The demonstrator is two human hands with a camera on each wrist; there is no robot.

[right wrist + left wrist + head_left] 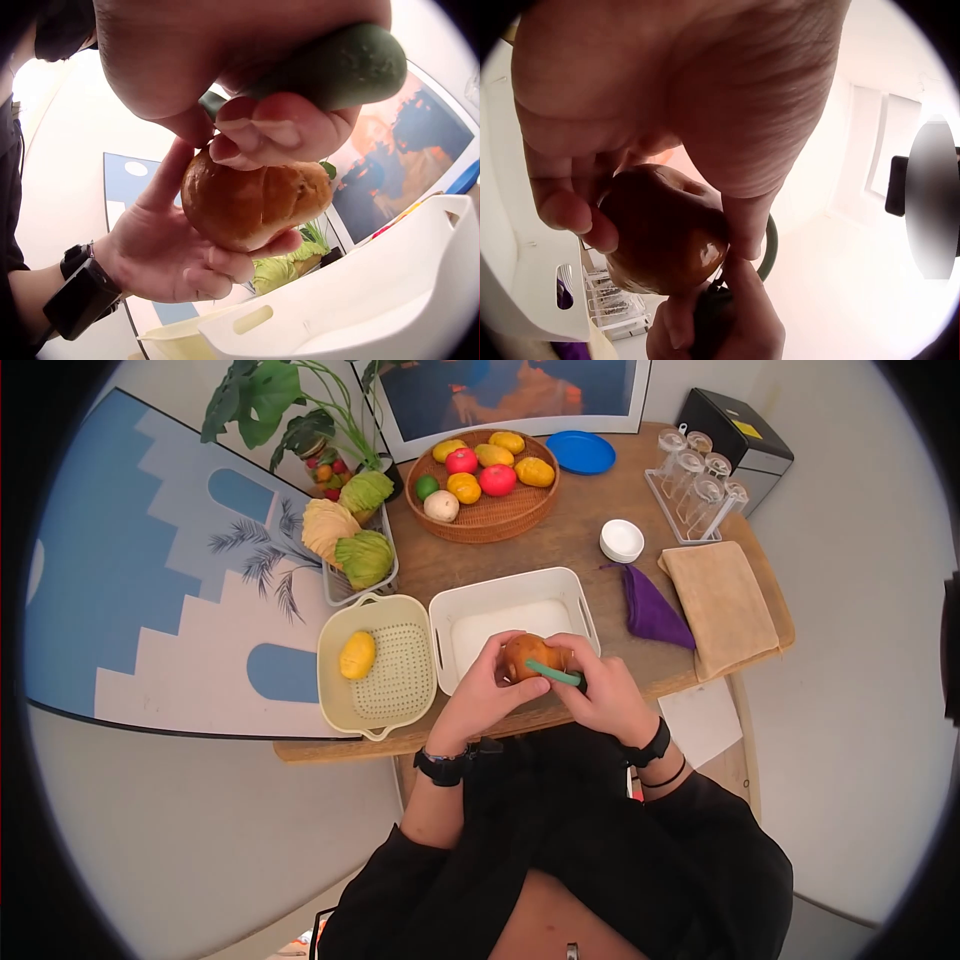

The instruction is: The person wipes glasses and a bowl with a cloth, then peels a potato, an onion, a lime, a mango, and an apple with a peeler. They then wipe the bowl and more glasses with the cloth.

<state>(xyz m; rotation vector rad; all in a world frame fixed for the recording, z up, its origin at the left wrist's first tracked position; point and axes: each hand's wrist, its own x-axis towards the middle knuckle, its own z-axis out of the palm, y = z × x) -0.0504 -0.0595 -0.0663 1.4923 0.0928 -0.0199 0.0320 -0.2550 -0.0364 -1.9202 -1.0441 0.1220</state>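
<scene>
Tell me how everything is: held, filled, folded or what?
Brown lumpy produce, held by the left hand.
Green tool, held by the right hand.
Yellow colander, upright, one yellow piece inside.
White tub, upright, no lid on.
Wicker basket, holding mixed produce.
Grey crate, holding leafy vegetables.
Tan cloth, folded.
Glasses, standing in a rack.
Blue plate, lying flat.

Brown produce [244,202], green tool [360,67]
</scene>
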